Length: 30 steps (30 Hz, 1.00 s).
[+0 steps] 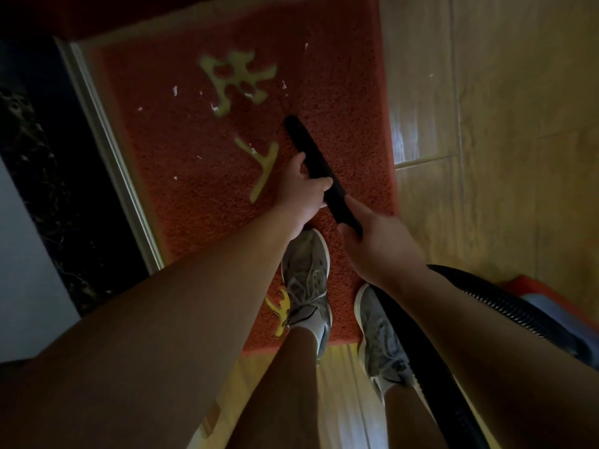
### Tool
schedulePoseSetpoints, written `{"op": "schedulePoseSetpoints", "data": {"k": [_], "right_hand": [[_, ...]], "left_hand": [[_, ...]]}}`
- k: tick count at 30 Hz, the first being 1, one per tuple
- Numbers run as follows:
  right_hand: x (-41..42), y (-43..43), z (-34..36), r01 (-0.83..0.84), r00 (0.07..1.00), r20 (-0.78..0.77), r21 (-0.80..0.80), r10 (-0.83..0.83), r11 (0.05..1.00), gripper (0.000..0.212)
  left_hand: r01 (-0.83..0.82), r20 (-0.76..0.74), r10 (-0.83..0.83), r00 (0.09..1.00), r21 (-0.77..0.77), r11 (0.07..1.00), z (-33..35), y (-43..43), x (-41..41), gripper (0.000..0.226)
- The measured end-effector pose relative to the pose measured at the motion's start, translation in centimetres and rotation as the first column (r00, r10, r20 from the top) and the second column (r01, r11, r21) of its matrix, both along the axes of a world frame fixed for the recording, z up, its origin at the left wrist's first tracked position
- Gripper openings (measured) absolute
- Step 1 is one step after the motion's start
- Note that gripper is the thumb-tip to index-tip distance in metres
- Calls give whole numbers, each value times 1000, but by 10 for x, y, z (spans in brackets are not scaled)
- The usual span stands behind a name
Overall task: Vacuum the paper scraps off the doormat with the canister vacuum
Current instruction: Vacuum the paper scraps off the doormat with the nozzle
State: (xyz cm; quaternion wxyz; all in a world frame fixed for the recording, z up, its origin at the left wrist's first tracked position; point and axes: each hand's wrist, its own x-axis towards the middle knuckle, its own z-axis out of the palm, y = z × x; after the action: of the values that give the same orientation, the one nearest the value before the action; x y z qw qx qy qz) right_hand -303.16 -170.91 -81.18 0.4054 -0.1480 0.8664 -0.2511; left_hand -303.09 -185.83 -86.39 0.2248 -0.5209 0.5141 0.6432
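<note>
A red doormat [340, 92] with yellow characters lies on the floor ahead of me. Several small white paper scraps [175, 90] are scattered over its left and middle part. A black vacuum wand [311, 150] slants across the mat, its tip near the mat's middle. My left hand [303, 189] grips the wand partway down. My right hand [379, 241] grips its upper end. From there the black ribbed hose [505, 306] curves off to the right toward the canister [551, 296], seen only in part at the right edge.
My two feet in grey sneakers [306, 280] stand on the mat's near edge. A pale door threshold [107, 150] and dark stone border run along the mat's left side. Glossy wooden floor [486, 124] lies to the right and behind.
</note>
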Motion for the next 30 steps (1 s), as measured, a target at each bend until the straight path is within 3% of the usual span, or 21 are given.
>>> {"op": "schedulePoseSetpoints", "data": {"k": [30], "right_hand": [[-30, -21, -1, 96, 994, -58, -18, -97, 995, 49]], "left_hand": [[14, -76, -12, 997, 28, 1000, -4, -26, -35, 76]]}}
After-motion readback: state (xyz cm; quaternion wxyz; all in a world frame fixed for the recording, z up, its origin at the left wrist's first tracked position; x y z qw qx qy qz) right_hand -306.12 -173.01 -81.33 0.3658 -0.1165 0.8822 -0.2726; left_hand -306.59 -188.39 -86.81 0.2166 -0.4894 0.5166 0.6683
